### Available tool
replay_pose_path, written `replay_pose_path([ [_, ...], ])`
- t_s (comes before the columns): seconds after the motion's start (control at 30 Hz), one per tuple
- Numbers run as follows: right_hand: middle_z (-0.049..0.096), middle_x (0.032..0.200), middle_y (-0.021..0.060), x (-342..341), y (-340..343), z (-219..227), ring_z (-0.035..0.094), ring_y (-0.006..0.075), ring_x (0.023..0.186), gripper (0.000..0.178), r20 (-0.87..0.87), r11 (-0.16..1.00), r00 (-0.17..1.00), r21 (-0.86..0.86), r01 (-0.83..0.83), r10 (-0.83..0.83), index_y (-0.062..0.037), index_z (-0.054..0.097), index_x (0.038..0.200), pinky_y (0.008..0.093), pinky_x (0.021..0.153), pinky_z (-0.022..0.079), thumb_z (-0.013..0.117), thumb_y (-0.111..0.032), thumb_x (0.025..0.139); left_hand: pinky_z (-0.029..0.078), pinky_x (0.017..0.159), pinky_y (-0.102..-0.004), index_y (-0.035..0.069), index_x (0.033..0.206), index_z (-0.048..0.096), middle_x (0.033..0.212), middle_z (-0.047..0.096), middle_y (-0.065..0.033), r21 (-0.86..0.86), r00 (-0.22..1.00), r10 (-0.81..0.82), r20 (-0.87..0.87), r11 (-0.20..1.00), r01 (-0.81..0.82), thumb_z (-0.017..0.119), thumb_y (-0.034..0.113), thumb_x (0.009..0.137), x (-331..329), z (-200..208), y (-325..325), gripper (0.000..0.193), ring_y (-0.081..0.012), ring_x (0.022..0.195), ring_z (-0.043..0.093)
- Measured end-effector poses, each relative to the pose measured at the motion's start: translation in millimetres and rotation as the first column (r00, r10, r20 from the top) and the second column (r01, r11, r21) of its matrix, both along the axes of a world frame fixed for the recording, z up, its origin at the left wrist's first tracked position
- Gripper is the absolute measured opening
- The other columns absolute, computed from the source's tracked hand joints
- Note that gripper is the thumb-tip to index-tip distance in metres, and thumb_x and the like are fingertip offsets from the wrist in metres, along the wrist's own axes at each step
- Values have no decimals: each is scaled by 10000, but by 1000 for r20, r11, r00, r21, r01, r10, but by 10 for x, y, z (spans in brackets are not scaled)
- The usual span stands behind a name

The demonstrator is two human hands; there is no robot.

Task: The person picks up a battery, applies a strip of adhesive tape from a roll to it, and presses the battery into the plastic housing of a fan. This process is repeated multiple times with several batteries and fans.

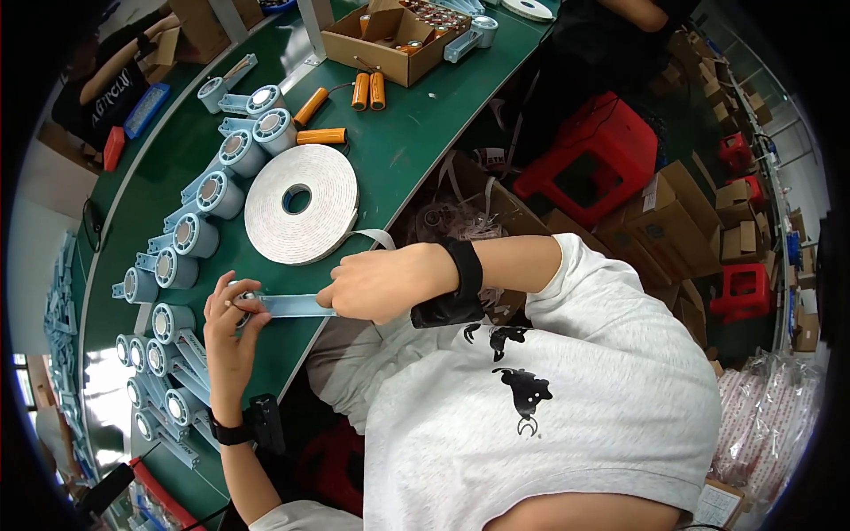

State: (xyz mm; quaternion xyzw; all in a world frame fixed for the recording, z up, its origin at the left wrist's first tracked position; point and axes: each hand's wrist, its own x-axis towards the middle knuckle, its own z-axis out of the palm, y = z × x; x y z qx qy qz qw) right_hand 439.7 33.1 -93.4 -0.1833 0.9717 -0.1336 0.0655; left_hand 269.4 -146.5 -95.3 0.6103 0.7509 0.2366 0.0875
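A light-blue handheld fan casing, with a round head and a long open handle, lies between my two hands near the bench's front edge. My left hand is closed round its head, which the fingers partly hide. At the far end of the handle, my right hand is closed with its fingertips pressed on the casing; whatever else they may pinch is hidden. Just beyond lies a large roll of white tape, its loose end trailing toward my right hand.
Several similar fan casings line the green bench on the left. Orange battery cells lie behind the roll, near a cardboard box of parts. Red stools and cartons stand right. Other people work at the far left and top right.
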Motion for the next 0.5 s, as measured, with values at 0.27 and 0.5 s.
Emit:
replay_pose_path([
  [0.27,570,757,90,-162,-79,79,596,232,757,242,-173,460,869,-885,69,-463,39,585,940,301,655,468,626,-37,714,265,958,-425,9,779,424,1058,543,-98,220,984,122,-128,971,-92,545,-59,730,222,-145,79,147,-334,1157,395],
  [0.5,551,737,109,-270,-188,-134,569,255,754,275,-364,813,867,-577,77,-340,28,574,974,327,656,454,628,-41,714,284,940,-422,13,776,412,1096,528,-112,245,982,105,-158,967,-64,544,-58,737,170,-178,65,155,-322,1152,403],
])
